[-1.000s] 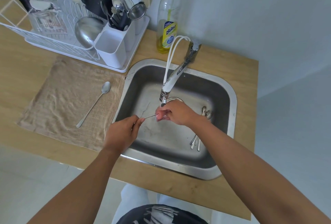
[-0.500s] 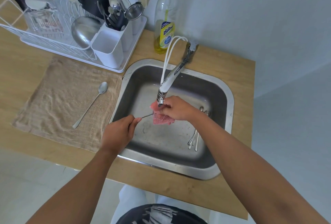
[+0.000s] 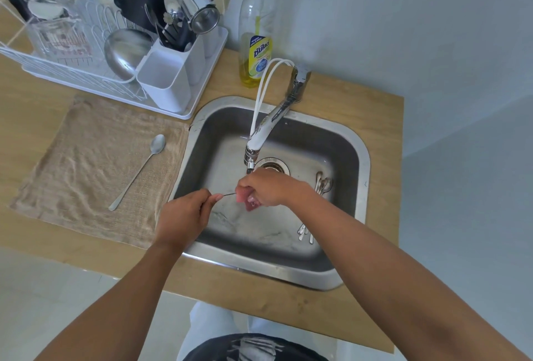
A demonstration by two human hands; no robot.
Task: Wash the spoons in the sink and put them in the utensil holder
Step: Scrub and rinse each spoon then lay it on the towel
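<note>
Over the steel sink [image 3: 364, 158], my left hand [image 3: 184, 215] pinches the thin handle of a spoon [image 3: 229, 194]. My right hand [image 3: 266, 187] grips a pink sponge [image 3: 247, 200] wrapped around the spoon's bowl end, just below the faucet [image 3: 266, 127]. Several more spoons [image 3: 320, 196] lie on the sink floor at the right. One spoon [image 3: 138, 171] rests on the brown towel [image 3: 86, 176] left of the sink. The white utensil holder [image 3: 170, 81] stands at the near corner of the dish rack, its front compartment empty, with cutlery behind.
The white dish rack [image 3: 72, 72] at the back left holds a steel bowl [image 3: 127, 52], glassware and pans. A dish soap bottle [image 3: 257, 29] stands by the wall behind the sink. The wooden counter [image 3: 380, 135] ends just right of the sink.
My right hand with the pink sponge has slid along the spoon, first up under the faucet and then back down. My left hand keeps its hold on the handle.
</note>
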